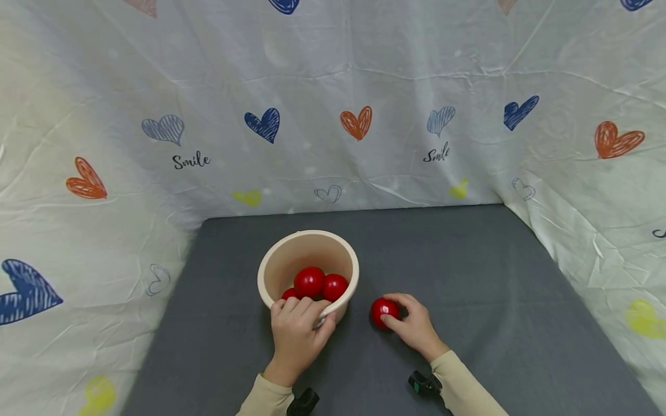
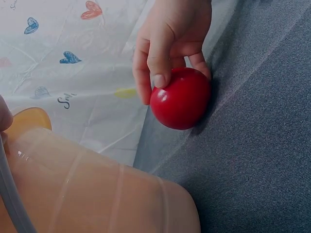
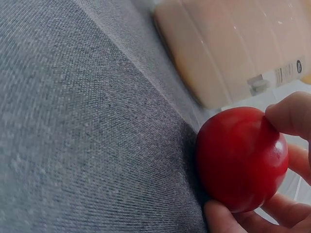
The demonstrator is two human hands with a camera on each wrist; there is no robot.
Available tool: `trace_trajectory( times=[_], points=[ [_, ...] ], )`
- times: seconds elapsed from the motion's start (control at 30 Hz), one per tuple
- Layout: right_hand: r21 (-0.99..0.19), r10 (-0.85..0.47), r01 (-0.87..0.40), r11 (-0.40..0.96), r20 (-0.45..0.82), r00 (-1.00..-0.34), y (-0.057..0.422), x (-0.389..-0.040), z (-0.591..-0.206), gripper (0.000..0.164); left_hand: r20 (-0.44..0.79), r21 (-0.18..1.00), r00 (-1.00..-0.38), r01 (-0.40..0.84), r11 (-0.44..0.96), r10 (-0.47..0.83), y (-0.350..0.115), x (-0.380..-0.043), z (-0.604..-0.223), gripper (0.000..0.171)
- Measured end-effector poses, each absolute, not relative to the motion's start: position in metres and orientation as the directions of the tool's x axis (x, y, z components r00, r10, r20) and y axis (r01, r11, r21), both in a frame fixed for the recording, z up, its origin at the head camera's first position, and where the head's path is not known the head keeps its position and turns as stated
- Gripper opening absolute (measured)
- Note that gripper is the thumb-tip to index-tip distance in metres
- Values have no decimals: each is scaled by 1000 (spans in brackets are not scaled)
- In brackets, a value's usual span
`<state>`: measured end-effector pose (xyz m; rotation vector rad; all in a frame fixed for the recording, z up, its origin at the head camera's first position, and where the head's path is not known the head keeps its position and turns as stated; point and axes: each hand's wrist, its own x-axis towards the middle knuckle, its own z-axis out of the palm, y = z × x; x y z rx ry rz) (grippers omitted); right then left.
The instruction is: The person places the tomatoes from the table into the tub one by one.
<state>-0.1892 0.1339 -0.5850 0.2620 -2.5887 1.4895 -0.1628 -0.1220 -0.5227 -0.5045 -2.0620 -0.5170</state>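
A cream plastic bucket [image 1: 269, 277] stands on the dark grey cloth, tipped a little toward me, with several shiny red balls [image 1: 309, 282] inside. My left hand [image 1: 295, 338] grips its near rim, fingers hooked over the inside and thumb outside; the fingers hide part of the balls. To the right of the bucket, my right hand [image 1: 413, 325] holds another red ball [image 1: 382, 312] between thumb and fingers, low against the cloth. The right wrist view shows fingertips [image 3: 289, 114] on both sides of this ball.
Dark grey cloth [image 1: 442, 254] covers the table. A white curtain [image 1: 312, 58] printed with hearts rises behind and at both sides. The bucket's grey handle [image 2: 12, 194] hangs along its outside, and a printed label [image 3: 279, 77] is on its wall.
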Motion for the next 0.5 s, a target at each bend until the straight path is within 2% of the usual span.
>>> trace_trajectory(
  times=[0.27,0.5],
  points=[
    [-840,-76,-243,485,236,-969,134,-191,-583,32,857,161,-492,539,827,153,-121,-162,-522,28],
    [-851,-74,-272,448,268,-960,138,-198,-566,33,859,159,-490,535,830,151,-121,-163,-522,30]
  ],
)
